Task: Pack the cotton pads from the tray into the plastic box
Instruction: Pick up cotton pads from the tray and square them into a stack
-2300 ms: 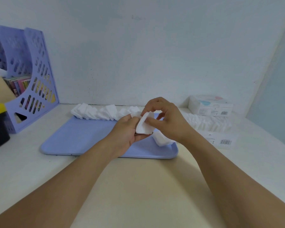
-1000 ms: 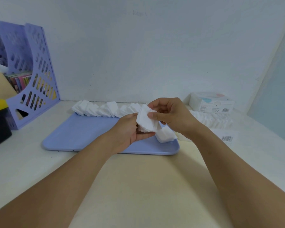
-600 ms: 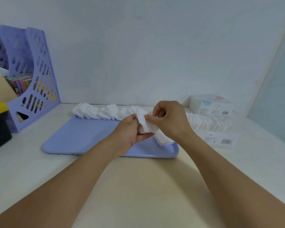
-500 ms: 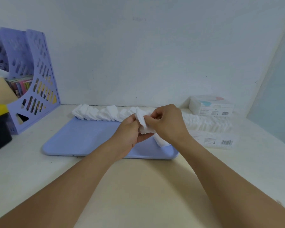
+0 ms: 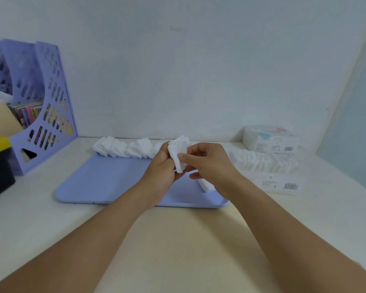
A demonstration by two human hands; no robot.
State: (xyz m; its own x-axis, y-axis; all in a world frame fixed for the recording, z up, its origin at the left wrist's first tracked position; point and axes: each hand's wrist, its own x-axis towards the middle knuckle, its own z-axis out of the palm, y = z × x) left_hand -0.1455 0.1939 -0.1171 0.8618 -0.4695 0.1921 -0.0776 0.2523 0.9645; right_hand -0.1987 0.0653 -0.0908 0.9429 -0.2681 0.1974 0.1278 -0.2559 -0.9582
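Both hands meet above the lavender tray [image 5: 106,182]: the left hand [image 5: 161,172] grips a small stack of cotton pads [image 5: 179,154], the right hand [image 5: 209,163] pinches its edge. The clear plastic box [image 5: 268,166] (already lined with pads) lies to the right, nearer the right hand.

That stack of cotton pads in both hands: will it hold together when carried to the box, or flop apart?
The stack of cotton pads looks soft and probably light; its top edges fan unevenly, so loose pads may slide. The left hand and right hand both pinch it, which suggests it needs squeezing to stay together.
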